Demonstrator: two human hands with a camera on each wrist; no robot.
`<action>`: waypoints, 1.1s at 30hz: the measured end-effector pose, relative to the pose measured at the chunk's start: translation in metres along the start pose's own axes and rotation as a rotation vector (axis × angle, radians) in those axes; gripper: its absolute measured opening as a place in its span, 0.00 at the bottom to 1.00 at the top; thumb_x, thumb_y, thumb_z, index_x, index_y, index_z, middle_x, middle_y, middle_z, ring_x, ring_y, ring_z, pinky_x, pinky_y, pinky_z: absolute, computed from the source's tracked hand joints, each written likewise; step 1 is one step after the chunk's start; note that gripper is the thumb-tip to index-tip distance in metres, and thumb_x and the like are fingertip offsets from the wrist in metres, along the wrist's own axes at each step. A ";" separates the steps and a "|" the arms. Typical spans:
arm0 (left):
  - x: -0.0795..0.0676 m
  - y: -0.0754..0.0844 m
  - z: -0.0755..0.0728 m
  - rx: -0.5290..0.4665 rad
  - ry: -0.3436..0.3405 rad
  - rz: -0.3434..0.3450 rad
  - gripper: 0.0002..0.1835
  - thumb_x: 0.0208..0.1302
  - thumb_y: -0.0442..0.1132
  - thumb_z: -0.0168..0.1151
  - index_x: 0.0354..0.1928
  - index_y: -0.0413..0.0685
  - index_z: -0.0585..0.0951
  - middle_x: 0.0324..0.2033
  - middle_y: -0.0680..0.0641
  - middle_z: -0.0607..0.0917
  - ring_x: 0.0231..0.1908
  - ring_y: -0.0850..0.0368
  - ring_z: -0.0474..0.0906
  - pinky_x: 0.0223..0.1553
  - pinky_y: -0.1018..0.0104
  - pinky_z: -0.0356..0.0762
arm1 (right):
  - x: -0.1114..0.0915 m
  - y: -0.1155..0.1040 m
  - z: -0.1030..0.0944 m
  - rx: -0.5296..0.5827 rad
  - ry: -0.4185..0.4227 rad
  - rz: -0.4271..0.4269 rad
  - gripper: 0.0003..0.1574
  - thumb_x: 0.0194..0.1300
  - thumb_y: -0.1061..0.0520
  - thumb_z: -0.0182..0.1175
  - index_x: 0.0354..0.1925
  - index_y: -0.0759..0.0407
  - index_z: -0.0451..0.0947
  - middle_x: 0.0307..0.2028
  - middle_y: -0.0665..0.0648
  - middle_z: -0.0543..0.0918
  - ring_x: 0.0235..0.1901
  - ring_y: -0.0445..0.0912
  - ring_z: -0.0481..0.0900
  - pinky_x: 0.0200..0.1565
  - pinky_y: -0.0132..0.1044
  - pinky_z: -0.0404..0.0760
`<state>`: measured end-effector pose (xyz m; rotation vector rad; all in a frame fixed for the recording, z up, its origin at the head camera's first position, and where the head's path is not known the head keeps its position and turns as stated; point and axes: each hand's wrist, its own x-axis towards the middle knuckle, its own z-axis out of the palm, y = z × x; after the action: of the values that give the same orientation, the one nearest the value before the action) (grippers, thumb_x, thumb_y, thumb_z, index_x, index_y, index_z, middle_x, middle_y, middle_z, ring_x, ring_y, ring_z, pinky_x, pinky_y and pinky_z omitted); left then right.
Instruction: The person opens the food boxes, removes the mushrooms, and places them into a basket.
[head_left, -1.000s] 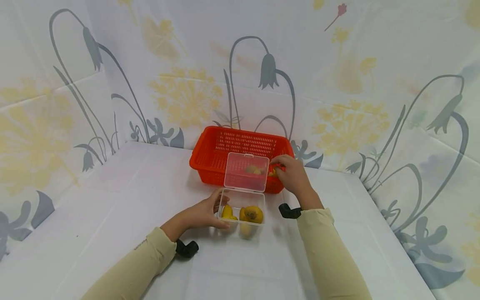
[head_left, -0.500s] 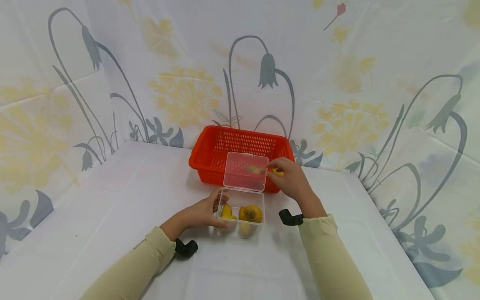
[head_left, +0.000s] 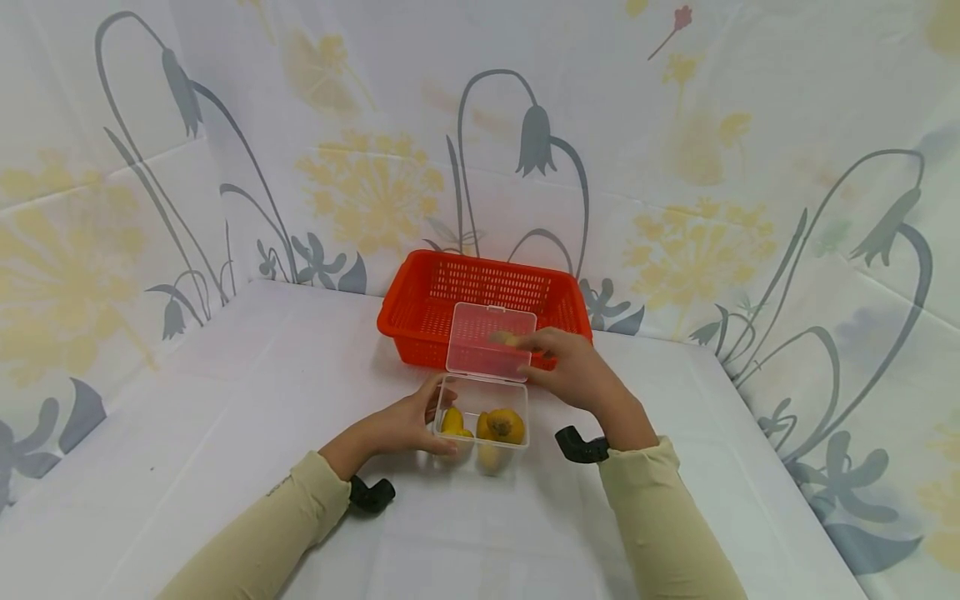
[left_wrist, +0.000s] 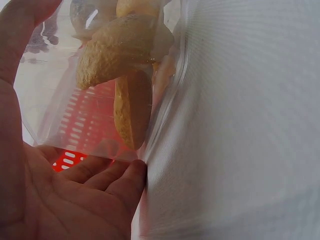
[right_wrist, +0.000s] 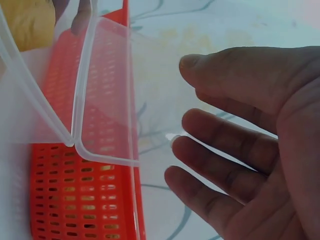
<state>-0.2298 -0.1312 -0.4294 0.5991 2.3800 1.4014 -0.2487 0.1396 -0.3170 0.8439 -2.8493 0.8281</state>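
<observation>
A clear plastic box (head_left: 480, 392) stands on the white cloth with its hinged lid (head_left: 468, 358) raised. Inside lie a yellow lobed, fruit-like piece (head_left: 453, 422) and a rounder one with a brown spot (head_left: 506, 427). My left hand (head_left: 401, 425) holds the box by its left side, thumb in front and fingers behind. Tan, bumpy pieces (left_wrist: 117, 50) show through the box wall in the left wrist view. My right hand (head_left: 577, 371) hovers by the lid's right edge, overlapping it in the head view. Its fingers are spread with nothing between them in the right wrist view (right_wrist: 240, 135).
Behind the box sits a red perforated basket (head_left: 420, 287), partly covered by the lid and right hand. Some yellowish pieces (head_left: 504, 337) show in it through the lid. Flower-patterned cloth walls (head_left: 375, 192) enclose the back and sides.
My right hand has moved left and toward me, from over the basket's right end to beside the lid. The left hand and box stay in place.
</observation>
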 end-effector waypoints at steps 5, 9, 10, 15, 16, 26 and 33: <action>0.000 -0.001 0.000 -0.003 0.002 0.005 0.57 0.44 0.53 0.78 0.71 0.58 0.50 0.67 0.46 0.67 0.71 0.45 0.61 0.69 0.48 0.62 | -0.003 -0.007 0.002 -0.015 -0.052 -0.024 0.21 0.60 0.52 0.68 0.53 0.47 0.81 0.49 0.53 0.84 0.49 0.50 0.78 0.47 0.43 0.85; 0.001 -0.002 0.000 -0.004 0.000 0.008 0.57 0.44 0.52 0.78 0.71 0.57 0.50 0.67 0.46 0.67 0.71 0.45 0.60 0.70 0.48 0.62 | -0.004 -0.009 0.005 -0.043 -0.084 -0.076 0.18 0.60 0.52 0.68 0.49 0.51 0.82 0.47 0.52 0.84 0.48 0.51 0.78 0.47 0.44 0.84; 0.001 -0.002 0.000 -0.006 -0.001 0.010 0.56 0.45 0.52 0.77 0.71 0.57 0.50 0.68 0.45 0.67 0.71 0.44 0.60 0.70 0.48 0.62 | -0.004 -0.010 0.006 -0.056 -0.091 -0.084 0.18 0.60 0.52 0.68 0.49 0.52 0.82 0.46 0.52 0.85 0.48 0.51 0.78 0.48 0.44 0.84; 0.000 -0.001 0.000 -0.019 -0.004 0.005 0.56 0.45 0.52 0.77 0.71 0.56 0.50 0.68 0.45 0.66 0.71 0.44 0.60 0.70 0.47 0.61 | -0.002 -0.012 0.010 -0.085 -0.119 -0.127 0.18 0.60 0.51 0.68 0.48 0.54 0.83 0.44 0.53 0.86 0.47 0.52 0.79 0.48 0.45 0.82; 0.000 -0.001 0.000 -0.017 -0.004 0.004 0.57 0.45 0.52 0.77 0.71 0.56 0.50 0.68 0.45 0.66 0.71 0.44 0.60 0.70 0.47 0.61 | -0.002 -0.013 0.011 -0.081 -0.127 -0.127 0.18 0.60 0.51 0.68 0.48 0.53 0.83 0.45 0.53 0.86 0.47 0.51 0.79 0.48 0.45 0.83; 0.000 0.000 -0.001 -0.020 -0.006 -0.002 0.56 0.45 0.51 0.77 0.71 0.58 0.50 0.68 0.45 0.66 0.71 0.45 0.61 0.70 0.47 0.62 | 0.000 -0.020 0.021 -0.108 -0.231 -0.032 0.18 0.58 0.50 0.69 0.49 0.49 0.83 0.43 0.49 0.86 0.42 0.44 0.79 0.46 0.39 0.83; 0.000 0.000 -0.001 -0.017 -0.002 -0.007 0.56 0.45 0.50 0.78 0.70 0.59 0.50 0.68 0.46 0.67 0.70 0.45 0.61 0.69 0.47 0.63 | 0.001 -0.022 0.026 -0.139 -0.283 -0.011 0.21 0.57 0.50 0.70 0.50 0.49 0.83 0.45 0.49 0.85 0.44 0.45 0.79 0.50 0.41 0.83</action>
<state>-0.2303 -0.1315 -0.4292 0.5872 2.3634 1.4165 -0.2354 0.1102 -0.3280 1.0316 -3.0937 0.5382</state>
